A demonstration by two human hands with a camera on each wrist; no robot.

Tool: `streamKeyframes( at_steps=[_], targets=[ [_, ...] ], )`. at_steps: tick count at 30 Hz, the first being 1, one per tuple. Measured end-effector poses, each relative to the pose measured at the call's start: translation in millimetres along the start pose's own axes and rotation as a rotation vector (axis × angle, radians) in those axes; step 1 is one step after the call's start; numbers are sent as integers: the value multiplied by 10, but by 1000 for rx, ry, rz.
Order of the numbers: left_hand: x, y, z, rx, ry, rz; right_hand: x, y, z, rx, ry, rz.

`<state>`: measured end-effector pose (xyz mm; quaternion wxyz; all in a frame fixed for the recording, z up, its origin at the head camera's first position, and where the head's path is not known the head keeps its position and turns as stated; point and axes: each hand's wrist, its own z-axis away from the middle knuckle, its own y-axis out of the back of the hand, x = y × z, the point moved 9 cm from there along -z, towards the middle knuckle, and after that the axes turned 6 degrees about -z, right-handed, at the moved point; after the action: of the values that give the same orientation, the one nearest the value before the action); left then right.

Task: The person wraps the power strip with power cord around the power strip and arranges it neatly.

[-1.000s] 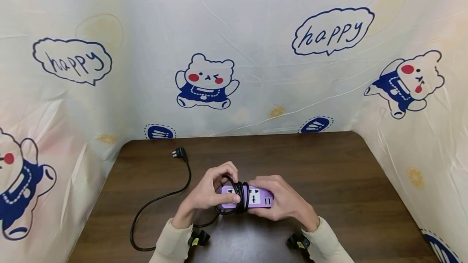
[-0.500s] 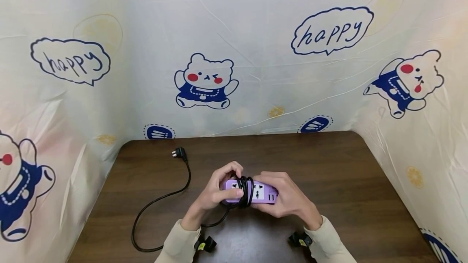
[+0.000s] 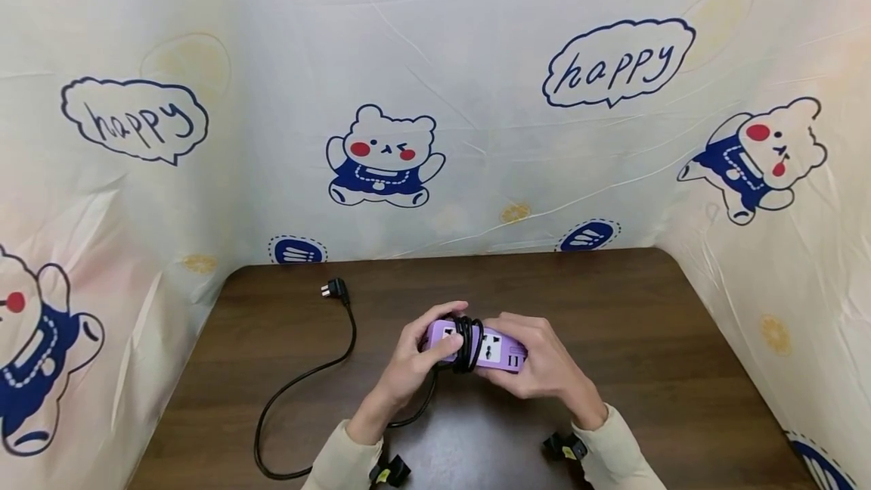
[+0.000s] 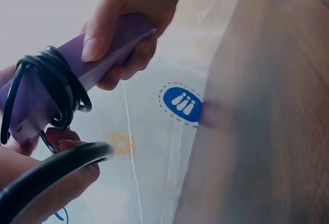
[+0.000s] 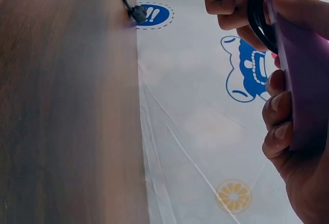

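Note:
A purple power strip (image 3: 506, 352) with white socket faces is held up over the table between both hands. Several turns of its black cord (image 3: 467, 342) wrap around its middle. My left hand (image 3: 411, 358) grips the left end, its thumb lying on top next to the coils. At the other end, my right hand (image 3: 547, 358) grips the strip near the USB ports, thumb on the near side. In the left wrist view the coils (image 4: 54, 82) circle the purple body (image 4: 115, 39). The right wrist view has the right fingers (image 5: 277, 111) curled under the strip (image 5: 308, 75).
The cord's unwound length (image 3: 261, 429) loops over the left of the brown wooden table (image 3: 612, 308) to a black plug (image 3: 335, 289) near the back. A printed curtain (image 3: 503, 97) stands behind and at both sides. Wrist cameras (image 3: 391, 471) sit on both sleeves.
Both hands have shifted right and slightly away with the power strip, which now slopes down more to the right. The loose cord has been drawn a little to the right; the plug stays put.

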<state>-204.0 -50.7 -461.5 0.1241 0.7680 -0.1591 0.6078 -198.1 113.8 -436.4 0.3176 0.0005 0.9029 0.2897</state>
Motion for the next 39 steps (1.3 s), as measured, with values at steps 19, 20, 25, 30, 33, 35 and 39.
streamKeyframes(
  at_steps=[19,20,25,30,33,35,39],
  targets=[
    [53,-138,100,76,-106,-345,89,173,20,150,-85,34],
    [41,-154,105,65,-84,-399,95,183,25,155,-90,38],
    [-82,-272,146,-56,66,-620,138,238,44,177,-136,56],
    [-91,-332,183,-84,88,-846,190,348,73,218,-199,87],
    [-20,-325,198,-39,57,-996,212,411,85,243,-227,105],
    [40,-321,205,-6,32,-1084,220,434,87,251,-233,110],
    [114,-315,227,23,9,-1207,232,474,88,273,-237,130]
  ],
)
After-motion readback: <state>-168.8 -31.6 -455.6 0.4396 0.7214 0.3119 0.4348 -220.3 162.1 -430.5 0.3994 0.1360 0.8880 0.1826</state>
